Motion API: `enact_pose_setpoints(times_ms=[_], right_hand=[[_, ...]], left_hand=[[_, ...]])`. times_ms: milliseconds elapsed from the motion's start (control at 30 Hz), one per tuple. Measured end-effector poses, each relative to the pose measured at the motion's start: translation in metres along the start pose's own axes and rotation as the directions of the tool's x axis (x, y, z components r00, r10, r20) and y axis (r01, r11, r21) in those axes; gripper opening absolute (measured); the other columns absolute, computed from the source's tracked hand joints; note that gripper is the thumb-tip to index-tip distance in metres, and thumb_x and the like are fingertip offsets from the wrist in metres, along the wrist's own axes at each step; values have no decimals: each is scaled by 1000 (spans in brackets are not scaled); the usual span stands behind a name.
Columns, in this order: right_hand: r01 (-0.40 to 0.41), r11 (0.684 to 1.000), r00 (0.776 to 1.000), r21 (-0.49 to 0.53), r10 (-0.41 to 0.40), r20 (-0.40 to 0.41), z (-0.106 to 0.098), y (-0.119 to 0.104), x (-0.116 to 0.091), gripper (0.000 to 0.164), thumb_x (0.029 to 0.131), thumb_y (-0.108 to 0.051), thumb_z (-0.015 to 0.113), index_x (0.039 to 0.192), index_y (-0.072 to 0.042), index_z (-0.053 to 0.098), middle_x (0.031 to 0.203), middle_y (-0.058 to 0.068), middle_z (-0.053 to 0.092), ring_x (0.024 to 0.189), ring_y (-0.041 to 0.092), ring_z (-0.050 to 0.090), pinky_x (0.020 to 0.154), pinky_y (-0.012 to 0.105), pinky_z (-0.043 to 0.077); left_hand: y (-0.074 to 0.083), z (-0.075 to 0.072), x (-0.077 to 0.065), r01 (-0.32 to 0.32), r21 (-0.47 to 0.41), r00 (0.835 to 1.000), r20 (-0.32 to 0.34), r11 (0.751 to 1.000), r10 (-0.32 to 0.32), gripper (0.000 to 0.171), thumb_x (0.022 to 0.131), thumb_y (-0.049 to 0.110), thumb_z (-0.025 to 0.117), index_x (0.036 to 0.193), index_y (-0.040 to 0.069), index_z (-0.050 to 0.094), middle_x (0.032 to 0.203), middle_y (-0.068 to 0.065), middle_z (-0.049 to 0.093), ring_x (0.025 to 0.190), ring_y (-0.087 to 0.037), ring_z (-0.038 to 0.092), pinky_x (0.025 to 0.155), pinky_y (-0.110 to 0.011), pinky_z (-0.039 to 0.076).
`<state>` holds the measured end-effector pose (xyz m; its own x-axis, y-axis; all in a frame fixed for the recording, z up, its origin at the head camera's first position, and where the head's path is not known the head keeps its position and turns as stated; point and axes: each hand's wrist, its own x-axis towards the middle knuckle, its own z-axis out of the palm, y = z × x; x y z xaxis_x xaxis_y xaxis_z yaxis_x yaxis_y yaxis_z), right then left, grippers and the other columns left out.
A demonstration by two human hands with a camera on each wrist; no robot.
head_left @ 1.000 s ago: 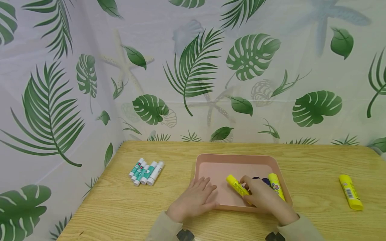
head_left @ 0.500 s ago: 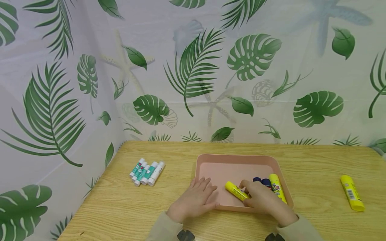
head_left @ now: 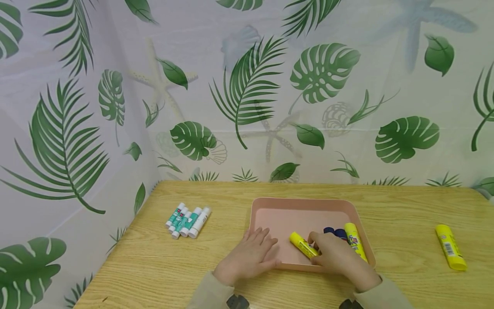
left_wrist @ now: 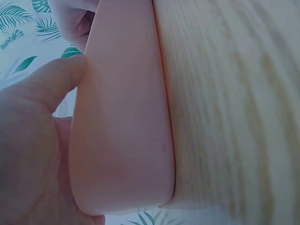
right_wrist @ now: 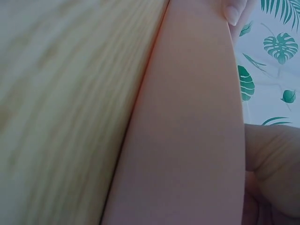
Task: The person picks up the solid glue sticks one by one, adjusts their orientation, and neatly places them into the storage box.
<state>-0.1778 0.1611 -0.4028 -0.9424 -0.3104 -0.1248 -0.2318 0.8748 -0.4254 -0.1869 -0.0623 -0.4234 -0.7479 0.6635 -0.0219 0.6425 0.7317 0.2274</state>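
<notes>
A pink tray point(head_left: 297, 205) sits on the wooden table. My right hand point(head_left: 339, 255) reaches over its front wall and pinches a yellow glue stick point(head_left: 302, 245) low in the tray, hiding its near end. Beside that hand, at the tray's right side, are another yellow glue stick point(head_left: 355, 241) and dark blue caps point(head_left: 340, 233), their bodies mostly hidden. With fingers spread, my left hand point(head_left: 248, 256) rests over the tray's front left corner. Both wrist views show mainly the tray's outer wall point(left_wrist: 122, 108), with the left thumb point(left_wrist: 65, 77) at its rim.
Several green and white glue sticks point(head_left: 189, 221) lie in a group on the table point(head_left: 154, 266) at the left. One more yellow glue stick point(head_left: 450, 247) lies alone at the right. A leaf-patterned cloth point(head_left: 254, 163) hangs behind the table.
My right hand has lowered the yellow glue stick in the tray, its far end dropping; lately it shifted only slightly. More of the dark blue caps shows. The left hand has stayed in place.
</notes>
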Motion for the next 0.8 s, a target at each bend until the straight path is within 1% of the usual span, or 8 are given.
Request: enact_pose_setpoints(times_ms=[133, 300, 400, 500, 567, 800], right_hand=[[3, 1000, 1000, 1, -3, -3, 1, -1, -1, 35, 70, -8, 73, 99, -7, 54, 75, 2, 55, 63, 13, 48, 55, 30, 43], [35, 997, 999, -76, -37, -21, 1, -2, -1, 43, 69, -9, 74, 108, -10, 55, 85, 6, 57, 66, 15, 52, 55, 33, 46], [40, 991, 999, -127, -43, -21, 1, -3, -2, 39, 71, -12, 73, 108, -12, 61, 84, 4, 53, 63, 14, 49, 52, 31, 44], [29, 990, 999, -139, -33, -21, 1, -5, -3, 31, 72, -12, 72, 103, -14, 66, 79, 2, 47, 57, 13, 42, 48, 27, 38], [25, 990, 999, -136, -29, -27, 1, -5, -4, 28, 73, -12, 71, 101, -14, 67, 77, 2, 45, 55, 13, 41, 47, 26, 35], [10, 990, 999, -140, -15, -36, 2, -5, -4, 25, 74, -12, 71, 99, -11, 68, 79, 5, 44, 55, 14, 41, 47, 25, 37]], left_hand=[[0, 0, 0, -4, -1, 1000, 0, 1000, 4, 54, 92, 47, 35, 133, 12, 39, 141, -15, 26, 130, -30, 18, 103, -47, 12], [0, 0, -1, -11, 2, 1000, -13, 1000, 11, 52, 92, 46, 36, 132, 12, 40, 141, -15, 26, 130, -30, 18, 103, -48, 13], [-1, 0, -1, -10, 8, 1000, -16, 1000, 11, 52, 92, 46, 36, 132, 12, 40, 141, -15, 27, 130, -30, 19, 103, -48, 13], [-1, 1, 0, -6, 13, 1000, -13, 1000, 6, 52, 92, 46, 36, 132, 12, 40, 141, -15, 27, 130, -30, 19, 103, -48, 13], [-1, 1, 0, -3, 17, 1000, -10, 1000, 3, 52, 92, 46, 36, 132, 13, 40, 141, -15, 27, 130, -30, 19, 103, -48, 13], [-1, 1, 0, -4, 13, 1000, -5, 1000, 4, 53, 92, 46, 36, 132, 12, 40, 141, -15, 26, 130, -30, 18, 103, -48, 12]])
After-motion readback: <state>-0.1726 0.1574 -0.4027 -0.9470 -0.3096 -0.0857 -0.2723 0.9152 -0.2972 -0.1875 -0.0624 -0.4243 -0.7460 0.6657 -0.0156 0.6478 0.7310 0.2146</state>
